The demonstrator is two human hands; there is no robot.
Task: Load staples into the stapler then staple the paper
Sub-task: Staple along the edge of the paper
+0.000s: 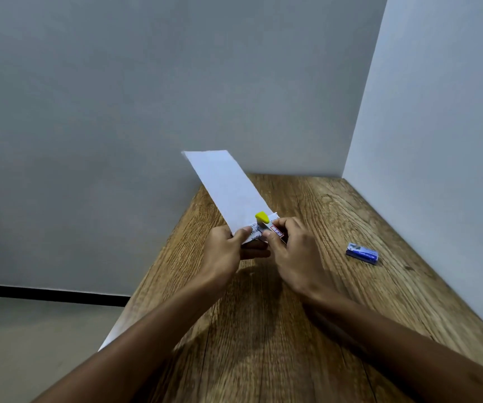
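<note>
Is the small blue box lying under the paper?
No, the blue box lies alone on the table, apart from the paper held in both hands.

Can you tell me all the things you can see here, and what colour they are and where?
paper: one, white, some print near its lower end, held up over the table
stapler: one, yellow, at the paper's lower end between the hands
staple box: one, blue, lying on the table to the right
table: one, brown wood, set in the corner
walls: two, grey-white
left hand: grips the paper
right hand: on the stapler
</note>
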